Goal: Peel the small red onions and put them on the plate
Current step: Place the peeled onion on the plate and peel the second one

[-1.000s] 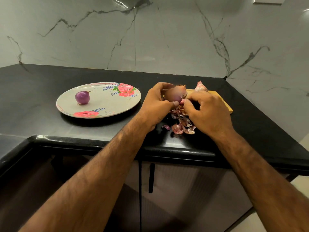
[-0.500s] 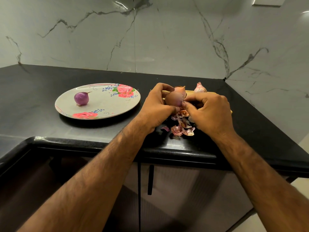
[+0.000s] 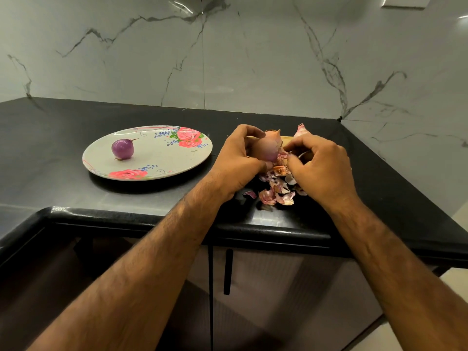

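Now left hand (image 3: 238, 160) grips the onion (image 3: 268, 148) tip-up, right hand (image 3: 321, 168) fingers (image 3: 300, 143) pinching its skin (image 3: 282, 155).

Dim indoor light, glare on marble wall (image 3: 228, 59), wide-angle edge bending

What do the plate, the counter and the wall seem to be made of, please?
Plate: glossy white with printed roses, so melamine or glazed ceramic; I cannot tell which.
Counter: polished black stone, probably granite, given its fine speckle and soft reflections.
Wall: smooth white marble or marble-look tile, with grey veins and a vertical seam.
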